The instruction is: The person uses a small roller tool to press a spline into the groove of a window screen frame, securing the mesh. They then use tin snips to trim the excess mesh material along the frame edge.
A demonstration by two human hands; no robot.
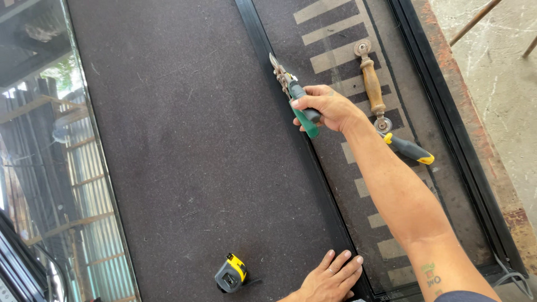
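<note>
the right hand (pixel 327 107) has its fingers clenched around the green-handled tin snips (pixel 293 94), whose long axis runs along the black frame rail (pixel 313 168), blades pointing away. the left hand (pixel 330 278) lies flat, fingers released, on the rail's near end beside the tape measure (pixel 231 273).

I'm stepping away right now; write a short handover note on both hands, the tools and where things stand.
Right hand: closed around the green-handled snips, blades at the black frame bar of the screen.
Left hand: empty, pressed flat on the dark mat beside the same bar, near its lower end.
Tools: wooden-handled roller and a yellow-and-grey-handled tool lie on the mesh; yellow tape measure on the mat by the left hand.
Done: no cut visible.
Left: whatever the snips do at the bar; I cannot tell whether the blades grip anything.
</note>
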